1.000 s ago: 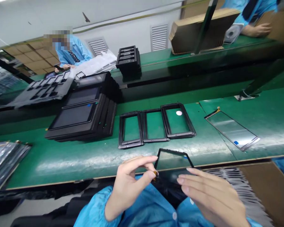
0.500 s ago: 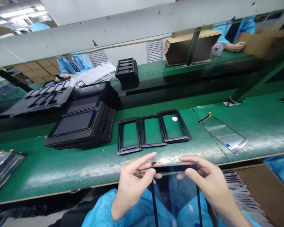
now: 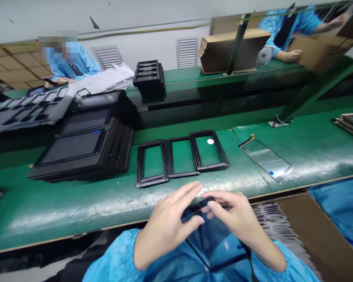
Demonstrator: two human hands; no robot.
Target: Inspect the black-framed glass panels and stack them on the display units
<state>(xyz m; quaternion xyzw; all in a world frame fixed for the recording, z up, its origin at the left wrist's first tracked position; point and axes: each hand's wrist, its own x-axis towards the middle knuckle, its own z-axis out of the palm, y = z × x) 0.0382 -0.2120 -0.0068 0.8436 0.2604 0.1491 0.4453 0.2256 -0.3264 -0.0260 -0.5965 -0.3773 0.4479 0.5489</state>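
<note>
At the left of the green counter (image 3: pixel 61 203), stacked black trays (image 3: pixel 76 147) hold dark screens (image 3: pixel 72 144). To their right, three empty black frames (image 3: pixel 181 158) lie side by side, touching. At the near edge, the left hand (image 3: pixel 167 227) and right hand (image 3: pixel 238 221) hold a dark glass panel (image 3: pixel 214 244) above the lap, with the fingers of both pinched on its top edge. Further right a clear panel (image 3: pixel 266 158) lies flat on the counter. Nearer than the clear panel, an open cardboard box (image 3: pixel 312 231) holds a row of thin sheets (image 3: pixel 267 219) standing on edge.
</note>
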